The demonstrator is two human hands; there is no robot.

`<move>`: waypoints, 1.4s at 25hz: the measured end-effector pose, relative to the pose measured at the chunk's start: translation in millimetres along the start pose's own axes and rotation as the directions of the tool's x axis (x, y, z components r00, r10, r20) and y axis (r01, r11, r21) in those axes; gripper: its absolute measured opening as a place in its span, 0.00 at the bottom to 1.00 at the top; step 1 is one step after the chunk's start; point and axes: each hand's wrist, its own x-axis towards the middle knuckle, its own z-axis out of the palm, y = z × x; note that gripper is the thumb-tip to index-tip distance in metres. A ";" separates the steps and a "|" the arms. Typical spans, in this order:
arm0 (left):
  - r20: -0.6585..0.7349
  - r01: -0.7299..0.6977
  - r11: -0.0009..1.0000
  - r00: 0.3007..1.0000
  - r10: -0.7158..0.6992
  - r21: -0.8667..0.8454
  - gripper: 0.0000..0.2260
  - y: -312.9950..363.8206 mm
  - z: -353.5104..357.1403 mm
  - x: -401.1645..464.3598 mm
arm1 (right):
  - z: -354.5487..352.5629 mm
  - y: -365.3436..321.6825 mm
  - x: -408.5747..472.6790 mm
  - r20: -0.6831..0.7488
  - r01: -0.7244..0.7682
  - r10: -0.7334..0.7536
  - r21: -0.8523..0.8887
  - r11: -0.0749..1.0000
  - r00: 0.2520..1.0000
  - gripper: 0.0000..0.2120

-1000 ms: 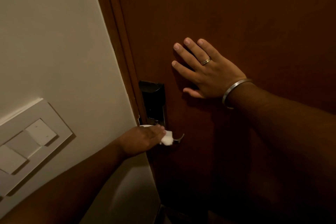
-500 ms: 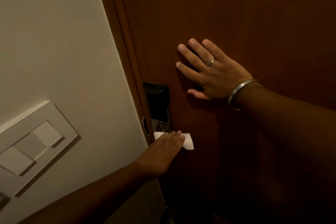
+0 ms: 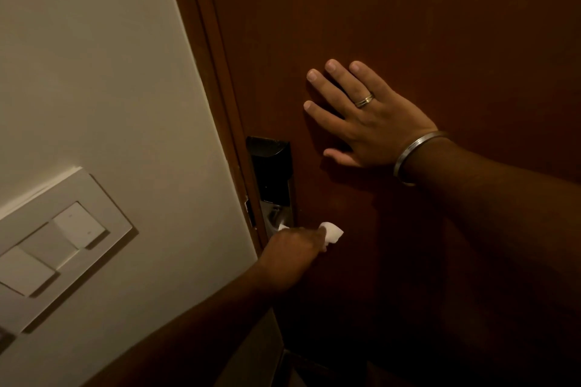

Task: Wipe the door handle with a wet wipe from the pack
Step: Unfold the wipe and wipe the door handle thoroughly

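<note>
My left hand [image 3: 292, 253] is closed around a white wet wipe [image 3: 331, 232] and wrapped over the door handle, which is hidden under hand and wipe. Just above it sits the dark lock plate [image 3: 273, 173] with a metal lower part, near the left edge of the brown wooden door [image 3: 408, 25]. My right hand [image 3: 364, 116] rests flat on the door, fingers spread, up and to the right of the lock. It wears a ring and a metal bangle. No wipe pack is in view.
The door frame [image 3: 220, 97] runs diagonally left of the lock. A pale wall [image 3: 94, 72] fills the left side, with a white switch panel [image 3: 59, 242] at lower left. The area below the handle is dark.
My left hand went from lying flat over the wipe to gripping around the handle with it, and the wipe bunched up at the fingertips. The right hand stayed flat on the door.
</note>
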 end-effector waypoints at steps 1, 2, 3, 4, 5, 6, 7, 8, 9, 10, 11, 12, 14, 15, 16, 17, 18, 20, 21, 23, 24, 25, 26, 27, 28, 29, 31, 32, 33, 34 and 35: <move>0.017 -0.050 0.999 0.999 0.050 0.003 0.15 -14.7 -7.6 -3.8 | -0.3 -0.3 0.4 0.003 0.001 -0.001 0.005 1.000 1.000 0.39; 0.047 -0.103 0.994 0.994 0.101 0.040 0.15 -32.5 -16.1 -7.6 | -0.6 -0.2 0.5 0.005 0.000 0.000 0.009 1.000 1.000 0.39; 0.067 -0.163 0.983 0.985 0.157 0.084 0.13 -49.1 -24.9 -9.5 | -0.7 -0.1 0.2 0.006 -0.003 0.003 0.010 1.000 1.000 0.39; 0.096 -0.191 0.973 0.979 0.180 0.130 0.11 -61.3 -32.0 -9.1 | -0.9 -0.5 -0.8 0.007 -0.005 0.005 0.009 1.000 1.000 0.39; 0.126 -0.197 0.966 0.976 0.178 0.166 0.10 -66.1 -34.8 -7.0 | -0.8 -1.3 -1.2 0.009 -0.004 0.004 0.009 1.000 1.000 0.39; 0.149 -0.181 0.966 0.977 0.155 0.184 0.10 -61.8 -35.0 -2.8 | -0.6 -1.6 -1.0 0.011 -0.002 0.002 0.008 1.000 1.000 0.39; 0.157 -0.138 0.974 0.981 0.110 0.181 0.11 -53.0 -29.9 3.2 | -0.4 -1.9 -0.3 0.014 -0.002 0.002 0.011 1.000 1.000 0.39; 0.156 -0.073 0.986 0.986 0.049 0.149 0.11 -39.9 -22.2 10.1 | -0.1 -1.2 0.8 0.015 -0.002 0.002 0.014 1.000 1.000 0.39; 0.148 0.002 0.994 0.989 -0.018 0.107 0.12 -25.6 -12.8 13.6 | -0.3 -1.1 1.4 0.012 -0.002 0.002 0.015 1.000 1.000 0.39; 0.136 0.072 0.996 0.988 -0.079 0.057 0.12 -14.4 -3.9 15.0 | -0.6 -0.6 1.0 0.010 -0.003 0.003 0.011 1.000 1.000 0.39; 0.115 0.088 0.996 0.989 -0.090 0.023 0.12 -9.1 0.8 15.0 | -0.4 -0.6 -0.2 0.008 -0.005 0.005 0.007 1.000 1.000 0.39; 0.116 0.063 0.998 0.991 -0.063 0.005 0.12 -11.7 -2.6 12.3 | -0.5 -0.4 -0.5 0.006 -0.008 0.008 0.006 1.000 1.000 0.39; 0.151 -0.085 0.996 0.985 0.082 0.013 0.10 -39.3 -21.2 0.0 | -1.7 -1.0 -0.3 0.010 -0.007 0.007 0.007 1.000 1.000 0.39; 0.161 -0.175 0.982 0.974 0.162 0.068 0.10 -57.6 -33.6 -5.5 | -2.1 -1.6 0.1 0.011 -0.005 0.005 0.007 1.000 1.000 0.39; 0.174 -0.244 0.959 0.960 0.219 0.143 0.09 -72.8 -46.1 -8.9 | -2.3 -1.8 -0.1 0.012 -0.006 0.006 0.004 1.000 1.000 0.39; 0.175 -0.293 0.938 0.949 0.261 0.186 0.09 -79.5 -53.5 -8.4 | -2.4 -1.2 -0.2 0.014 -0.009 0.009 0.003 1.000 1.000 0.39; 0.175 -0.291 0.938 0.950 0.259 0.190 0.09 -74.0 -53.1 -4.2 | -2.4 -1.0 0.3 0.013 -0.009 0.009 0.002 1.000 1.000 0.38; 0.210 -0.167 0.972 0.969 0.131 0.164 0.11 -34.7 -30.8 12.0 | -2.8 -1.0 0.7 0.014 -0.006 0.006 0.004 1.000 1.000 0.38; 0.230 -0.057 0.989 0.973 0.024 0.136 0.12 -14.0 -16.8 17.9 | -3.3 -0.6 0.7 0.014 -0.006 0.005 0.007 1.000 1.000 0.38; 0.116 0.028 0.998 0.993 -0.035 0.064 0.12 -1.7 0.0 13.8 | -3.4 0.1 0.1 0.017 -0.002 0.002 0.009 1.000 1.000 0.38; 0.064 -0.021 0.998 0.998 0.018 0.051 0.10 -11.5 -2.3 4.2 | -3.3 -0.2 0.1 0.020 0.000 0.000 0.001 1.000 1.000 0.38; 0.039 -0.085 0.993 0.996 0.083 0.079 0.10 -27.0 -10.1 -6.1 | -3.3 -0.7 0.5 0.020 0.002 -0.002 -0.009 1.000 1.000 0.38; 0.033 -0.150 0.980 0.989 0.146 0.132 0.11 -46.5 -18.4 -15.4 | -3.1 -1.3 0.4 0.019 0.003 -0.003 -0.016 1.000 1.000 0.39; 0.010 -0.203 0.957 0.979 0.206 0.206 0.14 -65.3 -25.9 -20.7 | -2.7 -1.5 0.3 0.018 0.002 -0.002 -0.020 1.000 1.000 0.39; -0.004 -0.207 0.940 0.976 0.216 0.271 0.17 -80.0 -32.1 -23.4 | -2.3 -1.2 0.0 0.018 0.000 0.001 -0.020 1.000 1.000 0.39; -0.006 -0.183 0.933 0.981 0.194 0.311 0.20 -88.0 -34.7 -24.9 | -2.1 -0.5 0.1 0.016 -0.003 0.004 -0.018 1.000 1.000 0.39; -0.022 -0.181 0.926 0.980 0.200 0.330 0.25 -80.4 -29.2 -26.2 | -1.9 -0.7 0.2 0.012 -0.007 0.007 -0.012 1.000 1.000 0.39; -0.001 -0.230 0.919 0.970 0.243 0.322 0.28 -71.5 -17.8 -29.8 | -1.5 -1.1 0.4 0.010 -0.006 0.006 -0.008 1.000 1.000 0.38; 0.006 -0.280 0.908 0.956 0.293 0.311 0.31 -61.0 -5.5 -33.8 | -1.1 -1.1 0.5 0.010 -0.006 0.006 -0.005 1.000 1.000 0.38; 0.002 -0.319 0.907 0.943 0.332 0.274 0.32 -53.2 3.9 -37.6 | -0.8 -0.9 0.5 0.007 -0.008 0.008 -0.003 1.000 1.000 0.38; -0.010 -0.317 0.918 0.944 0.329 0.239 0.32 -50.8 6.3 -38.2 | -0.7 -0.6 0.1 0.005 -0.010 0.010 -0.002 1.000 1.000 0.38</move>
